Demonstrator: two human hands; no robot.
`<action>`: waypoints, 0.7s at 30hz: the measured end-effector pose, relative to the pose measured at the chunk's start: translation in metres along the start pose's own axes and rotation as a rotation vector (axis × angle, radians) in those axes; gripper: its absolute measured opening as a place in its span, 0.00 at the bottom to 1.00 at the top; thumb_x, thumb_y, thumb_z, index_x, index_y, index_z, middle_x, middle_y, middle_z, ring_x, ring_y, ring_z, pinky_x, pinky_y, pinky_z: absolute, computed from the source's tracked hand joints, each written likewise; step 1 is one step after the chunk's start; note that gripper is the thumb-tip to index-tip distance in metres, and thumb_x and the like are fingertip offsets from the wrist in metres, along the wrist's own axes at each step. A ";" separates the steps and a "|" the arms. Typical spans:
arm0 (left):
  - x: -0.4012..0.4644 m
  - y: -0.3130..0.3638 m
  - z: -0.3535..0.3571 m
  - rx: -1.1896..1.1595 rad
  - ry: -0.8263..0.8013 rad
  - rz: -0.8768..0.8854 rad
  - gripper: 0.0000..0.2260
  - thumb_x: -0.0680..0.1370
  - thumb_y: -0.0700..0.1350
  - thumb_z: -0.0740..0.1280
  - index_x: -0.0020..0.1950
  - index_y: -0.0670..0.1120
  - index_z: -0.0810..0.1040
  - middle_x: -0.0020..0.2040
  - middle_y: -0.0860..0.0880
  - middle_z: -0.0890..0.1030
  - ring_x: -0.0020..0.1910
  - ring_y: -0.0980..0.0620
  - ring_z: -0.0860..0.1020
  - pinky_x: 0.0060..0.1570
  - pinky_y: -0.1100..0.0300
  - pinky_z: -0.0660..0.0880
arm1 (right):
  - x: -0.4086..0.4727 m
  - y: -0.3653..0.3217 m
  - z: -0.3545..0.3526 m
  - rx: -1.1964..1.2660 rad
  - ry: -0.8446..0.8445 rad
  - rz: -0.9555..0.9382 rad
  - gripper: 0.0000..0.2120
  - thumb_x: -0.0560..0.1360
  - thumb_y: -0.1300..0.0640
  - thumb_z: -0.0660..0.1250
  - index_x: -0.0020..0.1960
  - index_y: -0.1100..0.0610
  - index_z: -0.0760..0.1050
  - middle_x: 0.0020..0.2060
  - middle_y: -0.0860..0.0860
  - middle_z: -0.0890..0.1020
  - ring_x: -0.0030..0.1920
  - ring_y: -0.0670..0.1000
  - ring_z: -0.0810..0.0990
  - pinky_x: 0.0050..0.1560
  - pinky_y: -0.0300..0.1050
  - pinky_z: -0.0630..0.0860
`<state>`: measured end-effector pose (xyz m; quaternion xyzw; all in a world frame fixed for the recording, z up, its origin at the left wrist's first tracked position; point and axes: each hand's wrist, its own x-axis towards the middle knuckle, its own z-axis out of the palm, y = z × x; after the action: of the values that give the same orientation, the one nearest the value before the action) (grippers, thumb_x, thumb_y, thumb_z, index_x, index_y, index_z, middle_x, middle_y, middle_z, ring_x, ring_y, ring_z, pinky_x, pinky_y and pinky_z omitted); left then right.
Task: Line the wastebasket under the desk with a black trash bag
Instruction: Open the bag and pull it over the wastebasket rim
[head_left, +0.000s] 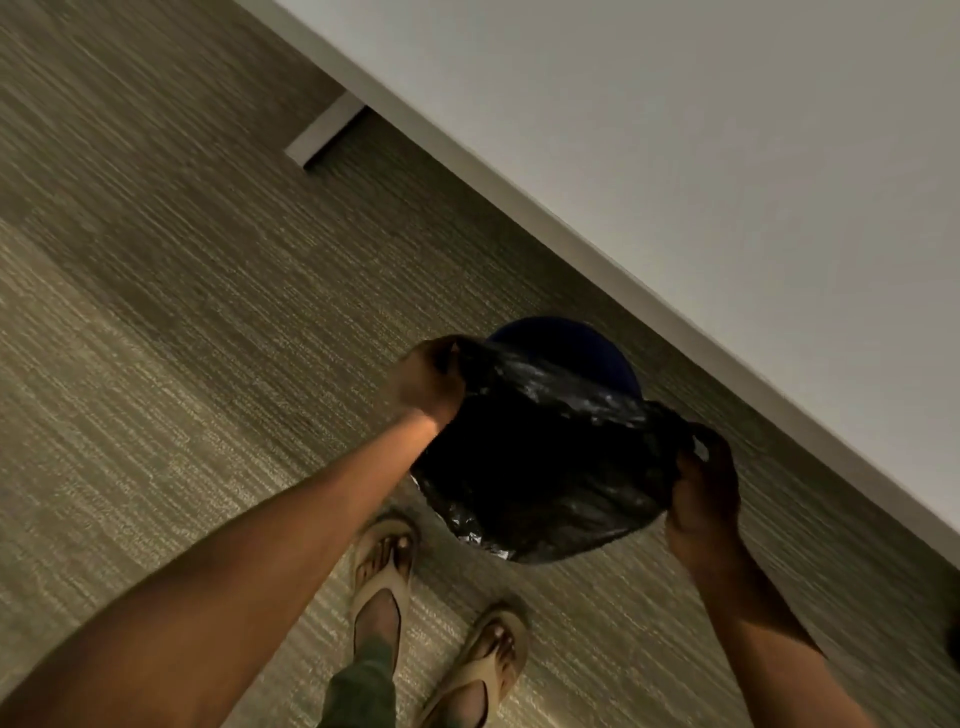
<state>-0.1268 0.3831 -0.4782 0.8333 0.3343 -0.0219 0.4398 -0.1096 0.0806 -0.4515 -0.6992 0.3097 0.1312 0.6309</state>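
A black trash bag (540, 457) is stretched open between my two hands, just above the floor in front of the desk. My left hand (431, 379) grips the bag's edge at its far left side. My right hand (701, 493) grips the opposite edge on the right. Behind and below the bag a dark blue round wastebasket (561, 338) shows only its far rim; the bag hides the rest of it. Whether the bag touches the basket cannot be told.
A white desk top (675, 156) runs diagonally across the upper right, its edge close above the wastebasket. A white desk leg (324, 135) stands on the carpet (182, 312) at upper centre. My feet in sandals (384, 571) stand just in front of the bag.
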 end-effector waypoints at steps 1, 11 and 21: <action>0.010 -0.005 0.005 0.075 -0.031 0.080 0.12 0.82 0.43 0.64 0.61 0.48 0.85 0.57 0.42 0.87 0.54 0.40 0.86 0.55 0.45 0.82 | 0.014 0.006 0.004 -0.078 0.014 -0.011 0.11 0.77 0.56 0.73 0.51 0.40 0.79 0.60 0.57 0.83 0.55 0.60 0.84 0.48 0.49 0.80; 0.090 -0.023 0.059 0.375 -0.105 0.209 0.13 0.82 0.43 0.64 0.63 0.40 0.81 0.57 0.36 0.82 0.55 0.35 0.81 0.54 0.45 0.80 | 0.103 0.037 0.009 -1.048 -0.150 -0.772 0.18 0.76 0.71 0.62 0.57 0.57 0.85 0.53 0.59 0.83 0.48 0.60 0.82 0.47 0.54 0.78; 0.119 -0.030 0.083 0.477 -0.172 0.256 0.15 0.83 0.44 0.60 0.67 0.44 0.80 0.59 0.37 0.80 0.55 0.33 0.81 0.49 0.45 0.78 | 0.174 0.028 0.039 -1.248 -0.078 -0.622 0.24 0.84 0.57 0.57 0.80 0.50 0.66 0.66 0.64 0.79 0.62 0.69 0.79 0.58 0.60 0.75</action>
<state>-0.0309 0.3967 -0.5900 0.9438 0.1729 -0.1150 0.2571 0.0164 0.0714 -0.5799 -0.9820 -0.0609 0.1229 0.1303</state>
